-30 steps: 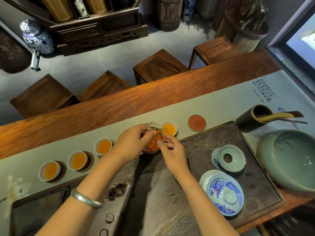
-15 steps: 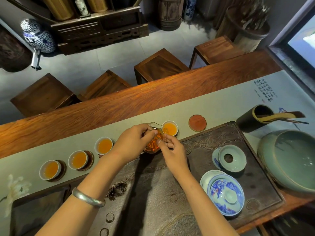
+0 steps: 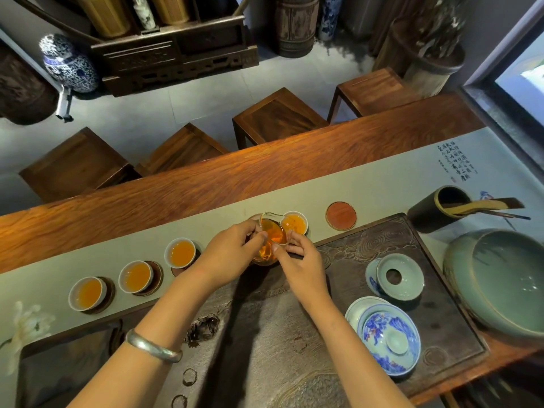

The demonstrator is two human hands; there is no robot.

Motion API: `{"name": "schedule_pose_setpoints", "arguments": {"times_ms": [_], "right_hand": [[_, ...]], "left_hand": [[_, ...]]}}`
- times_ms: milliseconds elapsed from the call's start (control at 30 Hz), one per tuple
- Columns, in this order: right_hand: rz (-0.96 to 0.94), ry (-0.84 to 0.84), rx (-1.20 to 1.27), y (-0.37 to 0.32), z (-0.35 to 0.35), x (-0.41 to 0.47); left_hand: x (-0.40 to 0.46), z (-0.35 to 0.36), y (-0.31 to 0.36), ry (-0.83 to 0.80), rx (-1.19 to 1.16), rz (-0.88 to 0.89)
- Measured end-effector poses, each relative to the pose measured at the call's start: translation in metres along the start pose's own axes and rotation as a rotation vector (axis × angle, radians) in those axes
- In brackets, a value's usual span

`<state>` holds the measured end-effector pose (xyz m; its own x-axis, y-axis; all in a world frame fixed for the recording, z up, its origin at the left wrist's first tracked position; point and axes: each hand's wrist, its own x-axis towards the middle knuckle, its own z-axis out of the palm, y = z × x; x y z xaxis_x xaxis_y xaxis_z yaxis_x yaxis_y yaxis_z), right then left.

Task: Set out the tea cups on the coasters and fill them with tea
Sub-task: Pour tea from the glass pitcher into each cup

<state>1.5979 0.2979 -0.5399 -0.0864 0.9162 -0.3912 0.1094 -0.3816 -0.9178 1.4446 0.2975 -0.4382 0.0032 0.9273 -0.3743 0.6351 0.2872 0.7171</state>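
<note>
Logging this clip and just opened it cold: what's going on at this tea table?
A person holds a glass pitcher of amber tea with both hands, left hand and right hand, tipped beside the fourth tea cup. Four cups along the runner hold tea. One red coaster to the right has no cup. A lidded blue-and-white gaiwan sits on the dark tray.

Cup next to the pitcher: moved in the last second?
No. The tea cup beside the glass pitcher keeps the same gap to the bare red coaster on its right.
</note>
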Motion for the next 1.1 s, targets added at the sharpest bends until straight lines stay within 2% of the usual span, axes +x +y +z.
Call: {"name": "schedule_pose_setpoints", "arguments": {"times_ms": [633,1100], "right_hand": [[-0.203,-0.064,-0.222,-0.029,0.000,-0.028],[-0.350,-0.269,-0.409,-0.029,0.052,-0.104]], "left_hand": [[-0.043,0.005,-0.033,0.064,-0.298,0.070],[-0.163,0.000,-0.081,0.284,-0.502,0.020]]}}
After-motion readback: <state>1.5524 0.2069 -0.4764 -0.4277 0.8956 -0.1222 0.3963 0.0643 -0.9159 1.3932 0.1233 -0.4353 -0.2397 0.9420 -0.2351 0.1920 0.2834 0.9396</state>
